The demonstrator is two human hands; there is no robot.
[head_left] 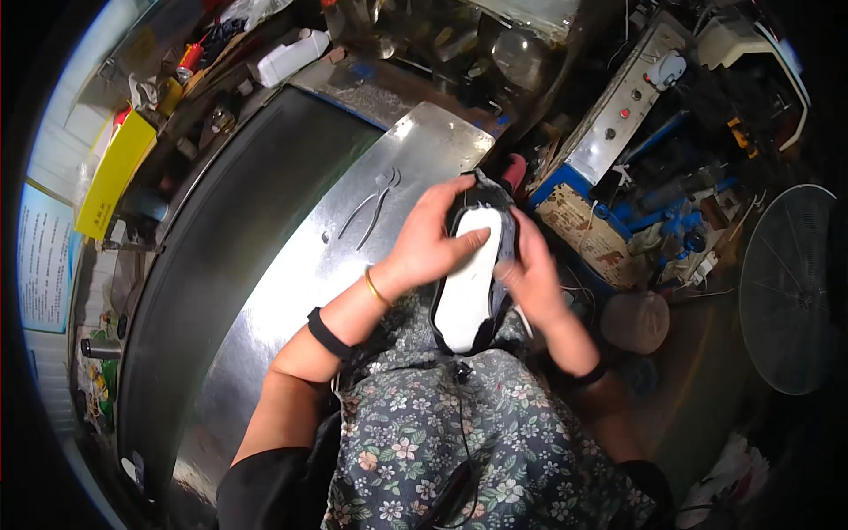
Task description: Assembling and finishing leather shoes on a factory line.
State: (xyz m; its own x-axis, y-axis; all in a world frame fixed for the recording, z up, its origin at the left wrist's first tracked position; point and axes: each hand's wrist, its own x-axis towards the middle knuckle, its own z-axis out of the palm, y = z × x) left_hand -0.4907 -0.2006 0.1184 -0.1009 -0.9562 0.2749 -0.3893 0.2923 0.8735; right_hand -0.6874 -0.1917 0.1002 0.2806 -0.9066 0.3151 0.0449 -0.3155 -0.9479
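While the shoe (468,283) is clasped at its left by the left hand (424,238), thumb on the white sole (465,305), its right side is gripped by the blurred right hand (533,281). It is held beside the tabletop's (291,256) right edge; pliers (383,188) are laid toward the far edge.

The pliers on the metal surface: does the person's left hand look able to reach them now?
Probably yes: the pliers lie close beside the left hand, with nothing visible between them. However, this hand is on the shoe, so it would likely need to let go first.
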